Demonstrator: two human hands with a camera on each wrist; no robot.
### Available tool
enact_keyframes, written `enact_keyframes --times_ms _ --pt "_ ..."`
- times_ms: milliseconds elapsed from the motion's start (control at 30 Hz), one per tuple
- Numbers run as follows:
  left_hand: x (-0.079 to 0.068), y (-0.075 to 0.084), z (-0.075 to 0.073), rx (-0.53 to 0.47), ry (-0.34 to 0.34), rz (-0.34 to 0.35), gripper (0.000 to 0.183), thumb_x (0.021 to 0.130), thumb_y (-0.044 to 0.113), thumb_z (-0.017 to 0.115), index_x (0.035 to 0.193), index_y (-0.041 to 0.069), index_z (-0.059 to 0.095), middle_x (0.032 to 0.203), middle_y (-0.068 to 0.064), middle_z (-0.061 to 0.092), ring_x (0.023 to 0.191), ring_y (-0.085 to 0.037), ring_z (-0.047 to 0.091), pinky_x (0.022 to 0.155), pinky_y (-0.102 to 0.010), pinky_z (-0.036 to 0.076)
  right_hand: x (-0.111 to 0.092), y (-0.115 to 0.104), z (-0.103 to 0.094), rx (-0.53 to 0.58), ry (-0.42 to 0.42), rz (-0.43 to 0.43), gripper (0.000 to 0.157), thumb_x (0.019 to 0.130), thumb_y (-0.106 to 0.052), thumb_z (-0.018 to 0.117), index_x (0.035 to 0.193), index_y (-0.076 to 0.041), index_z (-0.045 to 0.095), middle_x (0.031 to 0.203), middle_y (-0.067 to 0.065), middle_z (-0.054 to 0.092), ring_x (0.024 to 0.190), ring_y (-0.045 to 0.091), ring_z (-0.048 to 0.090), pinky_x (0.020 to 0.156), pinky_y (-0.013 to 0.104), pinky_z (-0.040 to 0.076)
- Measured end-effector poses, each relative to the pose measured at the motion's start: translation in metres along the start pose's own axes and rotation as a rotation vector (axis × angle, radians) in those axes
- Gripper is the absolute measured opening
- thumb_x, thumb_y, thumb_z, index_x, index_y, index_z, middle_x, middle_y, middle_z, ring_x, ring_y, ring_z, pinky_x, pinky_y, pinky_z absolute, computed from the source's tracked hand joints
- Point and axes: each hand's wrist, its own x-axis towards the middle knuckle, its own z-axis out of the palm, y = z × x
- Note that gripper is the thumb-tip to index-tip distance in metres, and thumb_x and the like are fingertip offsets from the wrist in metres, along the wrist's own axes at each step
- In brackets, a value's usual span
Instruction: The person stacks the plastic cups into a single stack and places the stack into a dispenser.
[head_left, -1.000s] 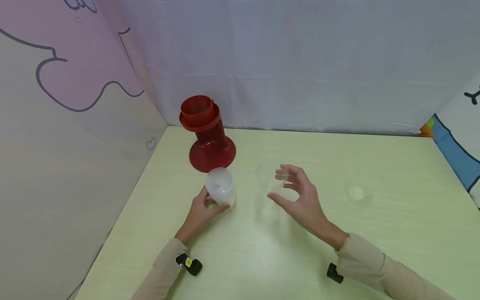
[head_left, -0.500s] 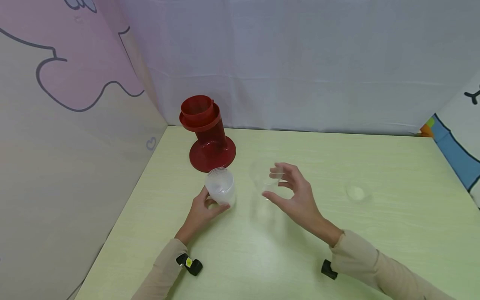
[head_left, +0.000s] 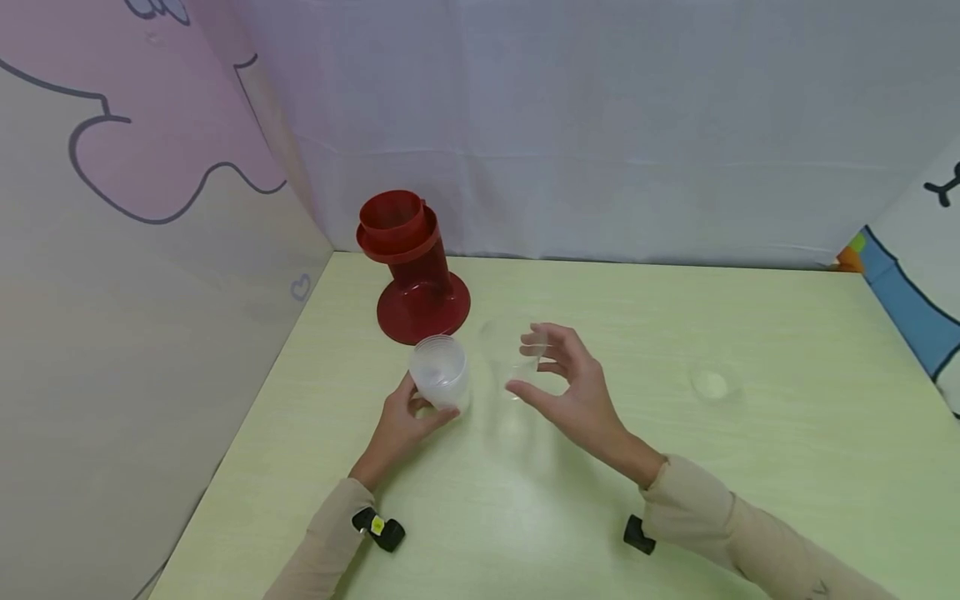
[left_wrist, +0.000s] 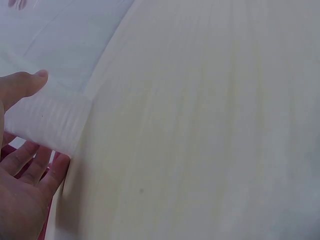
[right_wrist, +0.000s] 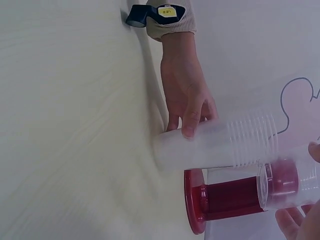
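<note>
Near the red stand, my left hand (head_left: 399, 429) grips a stack of clear plastic cups (head_left: 441, 373) low on its side. The stack stands upright, and the right wrist view shows several rims of the cups (right_wrist: 250, 137). My right hand (head_left: 576, 387) holds one clear plastic cup (head_left: 501, 350) between thumb and fingers, to the right of the stack and apart from it. This cup (right_wrist: 272, 187) is so see-through that its outline is faint. In the left wrist view, the left thumb and fingers curl round the ribbed stack (left_wrist: 47, 117).
A red stand (head_left: 420, 275) with a round base and cup-like top stands at the back left. A faint clear round object (head_left: 712, 386) is on the pale green table (head_left: 787, 500) at the right. A white cloth wall (head_left: 600, 133) closes off the back.
My right hand has moved left with the single cup, closer to the stack. The left hand and the stack have stayed in place.
</note>
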Motion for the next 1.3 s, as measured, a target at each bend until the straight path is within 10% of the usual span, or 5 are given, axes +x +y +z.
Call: enact_keyframes --times_ms 333,667,1300 --pt "0.000 0.001 0.000 -0.003 0.007 0.007 0.074 0.079 0.015 0.078 0.140 0.013 0.037 0.132 -0.004 0.050 0.117 -0.024 0.050 0.094 -0.038 0.048 0.005 -0.003 0.006 0.014 -0.012 -0.013 0.062 0.074 0.006 0.076 0.128 0.001 0.045 0.119 0.014 0.058 0.108 0.032 0.058 0.089 0.050 0.048" --pt "0.009 -0.036 0.004 -0.020 0.024 -0.002 0.078 0.075 0.031 0.081 0.139 0.029 0.037 0.132 0.006 0.049 0.118 -0.019 0.049 0.096 -0.039 0.047 0.010 -0.008 0.011 0.038 -0.021 -0.045 0.061 0.074 0.005 0.077 0.127 0.002 0.046 0.118 0.015 0.058 0.106 0.032 0.058 0.088 0.049 0.050" --pt "0.008 -0.034 0.003 -0.042 0.019 0.007 0.076 0.076 0.026 0.081 0.139 0.023 0.039 0.130 0.001 0.051 0.116 -0.022 0.051 0.095 -0.039 0.047 0.020 -0.019 0.021 0.044 -0.037 -0.065 0.062 0.074 0.006 0.077 0.127 0.002 0.045 0.118 0.016 0.059 0.105 0.033 0.058 0.087 0.047 0.050"
